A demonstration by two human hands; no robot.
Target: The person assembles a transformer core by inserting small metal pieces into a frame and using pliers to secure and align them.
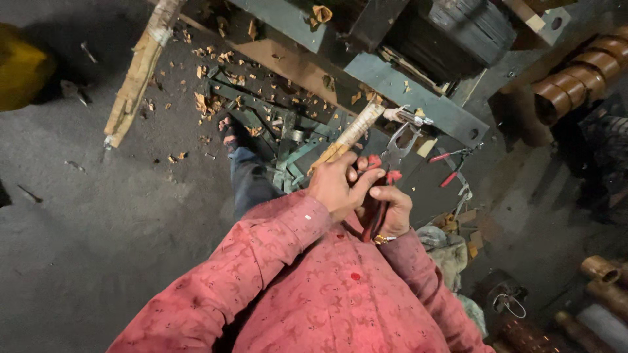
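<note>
1. The right hand (391, 210) is wrapped around the red handles of a pair of pliers (392, 157), its grip pressed together on them; the nose of the pliers reaches up to the metal end (409, 117) of a paper-wrapped bar.
2. The left hand (339, 183) has its grip pinching the lower part of that wrapped bar (350, 135), seemingly to steady it against the pull of the pliers.
3. The bar leans out from the front edge of the green steel bench (418, 98), so its end is reachable.
4. A second pair of red-handled pliers (451, 163) lies just beside, on the floor (98, 216).
5. Paper scraps (209, 101) litter the floor under the bench; another wrapped bar (140, 68) lies well apart.
</note>
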